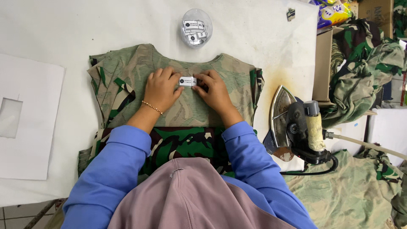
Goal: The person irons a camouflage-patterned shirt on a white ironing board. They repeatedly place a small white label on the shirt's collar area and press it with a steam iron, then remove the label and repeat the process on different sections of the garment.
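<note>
A: Start far left. What's there?

B: White paper sheet (29, 118) w/ a rectangular cut-out, flat on the white table (63, 34). Next to it, a camo garment (178, 110) spread flat inside-out, neckline away from the person, darker camo showing at the near edge.

A: Hands?

B: Both on the garment, just below the neckline. Left hand (161, 90), thin gold bracelet (151, 107) at the wrist, lies palm down, fingers curled, fingertips touching the left end of a small white label (188, 81). Label sits flat on the fabric, about centre, betw. the two hands.

A: Pinched or just pressed?

B: Looks pressed, not lifted. Right hand (215, 92) same deal: fingers bent, tips on the label's right end. Neither hand wrapped round anything; can't tell if a thumb is under the edge.

A: Above them?

B: Clear round container (196, 27) w/ more white labels inside, on the table beyond the neckline, apart from the garment.

A: Further right?

B: Steam iron (296, 127) stood on its heel, soleplate facing the garment, padded handle, hose running off right. Scorch mark on the table by it. Then a cardboard box (323, 63) and a heap of camo cloth (364, 63), well apart from the hands.
</note>
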